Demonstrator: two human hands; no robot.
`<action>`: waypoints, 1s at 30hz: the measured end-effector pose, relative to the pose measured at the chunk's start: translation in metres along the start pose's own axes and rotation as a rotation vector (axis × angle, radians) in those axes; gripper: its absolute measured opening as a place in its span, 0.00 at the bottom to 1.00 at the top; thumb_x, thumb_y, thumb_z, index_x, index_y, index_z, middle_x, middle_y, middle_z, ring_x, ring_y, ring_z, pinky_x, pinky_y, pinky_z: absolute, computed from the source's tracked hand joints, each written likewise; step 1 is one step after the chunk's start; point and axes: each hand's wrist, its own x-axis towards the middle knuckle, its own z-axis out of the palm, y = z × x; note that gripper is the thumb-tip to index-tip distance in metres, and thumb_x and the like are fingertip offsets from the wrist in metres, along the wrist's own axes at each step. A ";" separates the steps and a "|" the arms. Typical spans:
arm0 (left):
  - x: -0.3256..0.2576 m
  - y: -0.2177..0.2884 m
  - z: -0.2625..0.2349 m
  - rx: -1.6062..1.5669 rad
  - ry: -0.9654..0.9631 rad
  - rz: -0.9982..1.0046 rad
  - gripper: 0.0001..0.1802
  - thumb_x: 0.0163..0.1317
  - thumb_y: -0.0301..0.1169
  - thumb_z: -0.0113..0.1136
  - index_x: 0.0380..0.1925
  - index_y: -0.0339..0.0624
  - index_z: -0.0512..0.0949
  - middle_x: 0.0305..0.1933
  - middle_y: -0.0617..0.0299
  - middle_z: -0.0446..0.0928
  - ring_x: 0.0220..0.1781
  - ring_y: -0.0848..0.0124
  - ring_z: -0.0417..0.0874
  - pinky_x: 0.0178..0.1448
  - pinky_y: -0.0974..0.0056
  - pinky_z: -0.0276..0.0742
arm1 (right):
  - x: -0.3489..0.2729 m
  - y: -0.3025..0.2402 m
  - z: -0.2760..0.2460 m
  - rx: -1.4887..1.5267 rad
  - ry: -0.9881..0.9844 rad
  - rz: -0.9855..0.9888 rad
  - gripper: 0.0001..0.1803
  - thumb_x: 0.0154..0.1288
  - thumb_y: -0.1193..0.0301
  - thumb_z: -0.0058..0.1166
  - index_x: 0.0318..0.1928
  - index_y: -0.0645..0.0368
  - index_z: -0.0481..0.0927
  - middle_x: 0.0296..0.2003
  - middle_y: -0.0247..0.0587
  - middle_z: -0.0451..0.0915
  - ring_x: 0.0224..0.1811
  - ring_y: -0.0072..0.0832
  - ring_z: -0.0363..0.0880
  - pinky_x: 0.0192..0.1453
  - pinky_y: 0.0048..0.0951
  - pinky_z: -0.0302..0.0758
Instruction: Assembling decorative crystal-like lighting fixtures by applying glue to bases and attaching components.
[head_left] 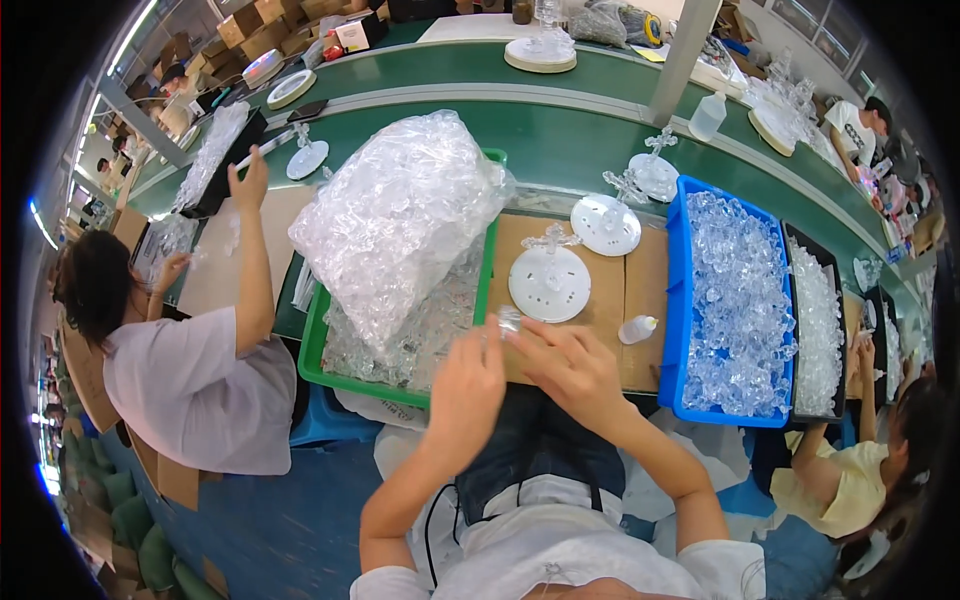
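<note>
My left hand [466, 390] and my right hand [566, 362] meet at the front edge of a brown cardboard work surface [612, 290]. Together they pinch a small clear plastic piece [509, 321] between the fingertips. Just beyond them lies a white round disc [549, 283] with a clear crystal part on its far edge. A second white disc [605, 224] lies further back. A small white squeeze bottle [637, 329] lies to the right of my right hand.
A green tray [318, 340] on my left holds clear pieces and a big clear bag [395, 215] of them. A blue bin [680, 300] of clear crystals stands on my right, a black tray [822, 300] beyond. Green conveyor [560, 140] behind. Persons sit at left [190, 380] and right [850, 480].
</note>
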 end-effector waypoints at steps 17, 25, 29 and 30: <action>0.025 0.030 0.088 -1.294 0.045 -0.511 0.22 0.52 0.21 0.64 0.49 0.39 0.75 0.43 0.53 0.77 0.46 0.68 0.80 0.46 0.67 0.76 | -0.049 0.047 0.029 1.425 0.311 1.156 0.19 0.64 0.73 0.51 0.54 0.61 0.68 0.45 0.38 0.77 0.41 0.22 0.77 0.41 0.21 0.74; 0.028 0.027 0.124 -0.803 0.199 -0.219 0.22 0.53 0.19 0.58 0.51 0.33 0.71 0.53 0.47 0.71 0.54 0.53 0.72 0.57 0.57 0.69 | -0.050 0.075 0.049 1.217 0.166 1.208 0.21 0.65 0.71 0.50 0.58 0.63 0.66 0.51 0.42 0.77 0.48 0.25 0.77 0.52 0.25 0.72; 0.058 0.008 0.164 -0.385 0.118 -0.480 0.29 0.57 0.22 0.52 0.60 0.31 0.59 0.60 0.40 0.63 0.62 0.46 0.62 0.66 0.51 0.58 | -0.048 0.077 0.069 1.128 0.359 1.260 0.20 0.64 0.70 0.53 0.54 0.63 0.69 0.46 0.40 0.79 0.45 0.20 0.76 0.45 0.18 0.71; 0.062 0.006 0.172 -0.382 0.123 -0.484 0.29 0.57 0.22 0.52 0.60 0.31 0.59 0.60 0.40 0.63 0.62 0.46 0.62 0.66 0.51 0.58 | -0.045 0.079 0.071 1.074 0.372 1.240 0.19 0.63 0.71 0.54 0.53 0.64 0.70 0.44 0.38 0.80 0.43 0.18 0.76 0.41 0.15 0.69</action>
